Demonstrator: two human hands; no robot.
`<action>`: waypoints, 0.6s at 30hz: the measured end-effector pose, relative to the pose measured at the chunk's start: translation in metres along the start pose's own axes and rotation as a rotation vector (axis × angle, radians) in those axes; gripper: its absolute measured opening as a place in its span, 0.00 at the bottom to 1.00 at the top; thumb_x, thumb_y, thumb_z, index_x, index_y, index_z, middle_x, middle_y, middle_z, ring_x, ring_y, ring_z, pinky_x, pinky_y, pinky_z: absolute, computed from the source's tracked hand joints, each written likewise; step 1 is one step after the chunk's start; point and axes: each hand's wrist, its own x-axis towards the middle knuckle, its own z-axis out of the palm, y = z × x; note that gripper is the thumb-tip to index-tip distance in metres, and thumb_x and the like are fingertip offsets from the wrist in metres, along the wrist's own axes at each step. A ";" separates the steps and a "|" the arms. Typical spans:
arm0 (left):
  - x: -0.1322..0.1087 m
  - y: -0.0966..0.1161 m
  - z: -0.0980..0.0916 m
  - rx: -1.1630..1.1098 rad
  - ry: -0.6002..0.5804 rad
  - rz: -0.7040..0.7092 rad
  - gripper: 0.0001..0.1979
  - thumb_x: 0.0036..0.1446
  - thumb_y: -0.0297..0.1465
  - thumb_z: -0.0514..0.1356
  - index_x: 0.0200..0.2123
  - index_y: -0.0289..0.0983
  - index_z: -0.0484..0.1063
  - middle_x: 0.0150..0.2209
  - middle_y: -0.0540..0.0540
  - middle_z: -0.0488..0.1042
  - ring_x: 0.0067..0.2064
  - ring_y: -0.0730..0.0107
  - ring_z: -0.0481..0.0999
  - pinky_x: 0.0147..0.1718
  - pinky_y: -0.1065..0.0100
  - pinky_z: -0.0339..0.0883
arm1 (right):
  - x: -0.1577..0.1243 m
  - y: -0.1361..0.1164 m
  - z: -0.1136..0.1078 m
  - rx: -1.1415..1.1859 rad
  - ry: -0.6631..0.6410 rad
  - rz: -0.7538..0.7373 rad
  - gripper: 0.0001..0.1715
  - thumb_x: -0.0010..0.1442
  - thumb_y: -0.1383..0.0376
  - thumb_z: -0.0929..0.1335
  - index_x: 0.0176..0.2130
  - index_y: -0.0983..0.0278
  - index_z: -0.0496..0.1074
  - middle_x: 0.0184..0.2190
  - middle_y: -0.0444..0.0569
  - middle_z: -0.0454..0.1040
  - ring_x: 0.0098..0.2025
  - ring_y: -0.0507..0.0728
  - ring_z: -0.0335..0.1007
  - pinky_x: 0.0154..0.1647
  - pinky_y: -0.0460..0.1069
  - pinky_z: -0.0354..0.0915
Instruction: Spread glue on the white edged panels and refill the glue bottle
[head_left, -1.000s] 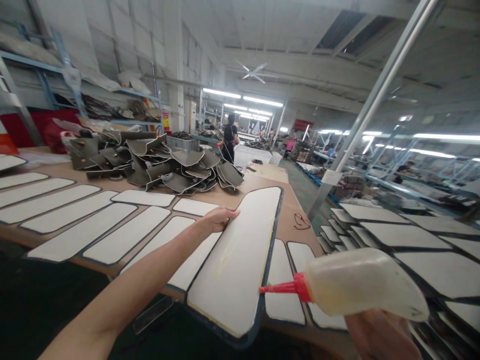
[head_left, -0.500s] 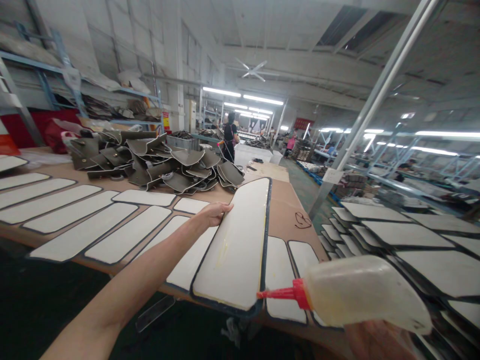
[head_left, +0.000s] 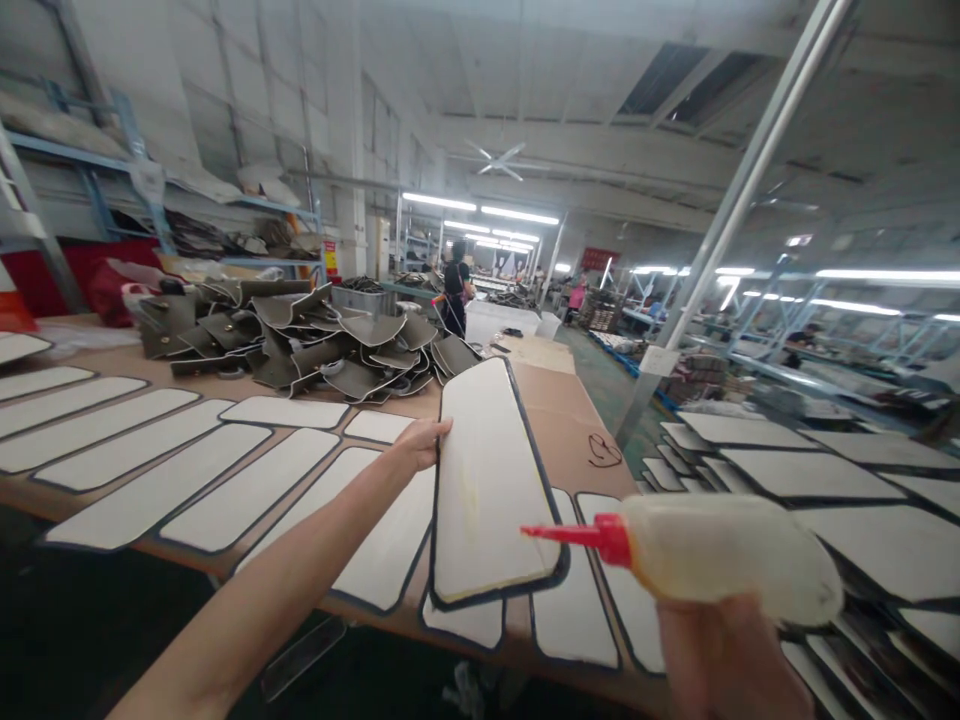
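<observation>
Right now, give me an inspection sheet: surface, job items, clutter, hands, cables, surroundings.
Surface: brown-topped table, rows of dark-edged white panels laid on it.
Job items: held panel with yellowish streaks; squeeze bottle, red nozzle pointing at the panel, contact unclear.
Clutter: heap of grey-brown pieces at the table's far side.
Hands: left hand grips the held panel's left edge; right hand holds the bottle.
Cables: nothing certain; dark squiggle on the table, mark or cord unclear.
Surroundings: stacked panels to the right, person in dark clothing beyond, ceiling fan overhead.

White panel, tilted; cloudy bottle sideways, red nozzle over panel
</observation>
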 end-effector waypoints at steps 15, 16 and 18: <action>-0.015 -0.009 0.035 0.073 -0.088 0.099 0.13 0.40 0.27 0.69 0.27 0.33 0.67 0.20 0.49 0.73 0.25 0.67 0.74 0.28 0.67 0.68 | 0.017 0.020 0.016 0.325 -0.162 0.323 0.17 0.39 0.62 0.75 0.30 0.67 0.73 0.17 0.47 0.72 0.21 0.56 0.69 0.18 0.47 0.66; -0.016 -0.009 0.036 0.075 -0.084 0.108 0.14 0.39 0.27 0.70 0.27 0.33 0.67 0.21 0.49 0.73 0.25 0.67 0.74 0.28 0.67 0.68 | 0.008 0.023 0.013 0.351 -0.144 0.303 0.19 0.37 0.60 0.75 0.31 0.66 0.73 0.18 0.47 0.73 0.22 0.57 0.70 0.19 0.47 0.67; -0.018 -0.010 0.039 0.083 -0.073 0.128 0.15 0.38 0.28 0.70 0.28 0.34 0.67 0.22 0.49 0.74 0.25 0.67 0.74 0.27 0.68 0.68 | 0.001 0.027 0.008 0.393 -0.104 0.280 0.25 0.35 0.59 0.75 0.35 0.65 0.73 0.22 0.48 0.75 0.25 0.59 0.72 0.21 0.48 0.68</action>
